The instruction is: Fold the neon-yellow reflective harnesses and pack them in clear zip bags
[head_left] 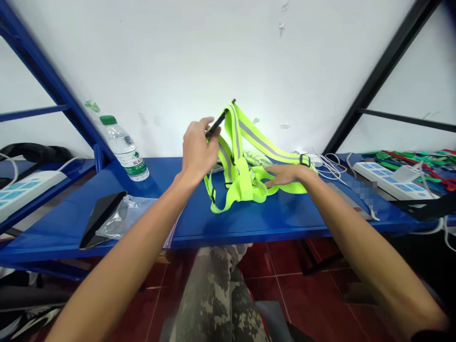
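Note:
A neon-yellow reflective vest [245,178] made of elastic straps, with grey stripes and black buckles, lies partly bunched on the blue table. My left hand [200,146] is closed around a thin black bar-like object [216,124], tilted up to the right. One shoulder strap loops up over its top end and stands raised off the table. Low over the vest's right side, my right hand [285,175] has its fingers around a bunched yellow strap; the fingertips are partly hidden. Behind the straps lies a yellow-green patterned packet [257,159], mostly covered.
A water bottle [124,149] with a green cap stands at the back left. Nearer are a black flat case [101,218] and a clear plastic bag [124,216]. On the right lie white cables [333,166], a grey flat device [347,199] and a power strip [394,180].

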`<control>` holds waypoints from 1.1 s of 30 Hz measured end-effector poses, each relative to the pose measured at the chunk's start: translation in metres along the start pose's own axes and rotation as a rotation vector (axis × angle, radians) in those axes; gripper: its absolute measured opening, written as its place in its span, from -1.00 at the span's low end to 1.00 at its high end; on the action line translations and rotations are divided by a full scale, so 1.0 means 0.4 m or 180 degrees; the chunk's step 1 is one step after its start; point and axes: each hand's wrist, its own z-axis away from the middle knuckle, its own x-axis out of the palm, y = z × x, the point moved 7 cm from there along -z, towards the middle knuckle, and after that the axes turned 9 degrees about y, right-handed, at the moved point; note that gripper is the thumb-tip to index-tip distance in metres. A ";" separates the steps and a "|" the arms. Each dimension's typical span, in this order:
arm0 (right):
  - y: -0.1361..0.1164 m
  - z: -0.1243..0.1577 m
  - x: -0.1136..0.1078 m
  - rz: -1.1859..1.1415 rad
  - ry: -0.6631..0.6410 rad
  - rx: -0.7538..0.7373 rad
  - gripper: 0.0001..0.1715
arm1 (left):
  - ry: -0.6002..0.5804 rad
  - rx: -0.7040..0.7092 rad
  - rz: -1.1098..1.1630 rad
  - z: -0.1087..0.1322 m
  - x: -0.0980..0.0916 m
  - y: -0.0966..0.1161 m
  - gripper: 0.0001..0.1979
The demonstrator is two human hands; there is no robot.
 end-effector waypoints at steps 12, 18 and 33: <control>-0.203 0.075 -0.212 -0.1571 0.1878 0.0001 -0.51 | -0.1109 0.0306 -0.0143 0.080 0.081 0.090 -0.53; -0.283 0.082 -0.153 -0.0255 0.1360 -0.0535 -0.74 | -0.1432 0.0608 -0.0836 0.151 0.134 0.127 -0.43; -0.267 0.079 -0.078 0.0206 0.0755 -0.0456 -0.71 | -0.1506 0.1125 -0.1130 0.204 0.175 0.136 -0.47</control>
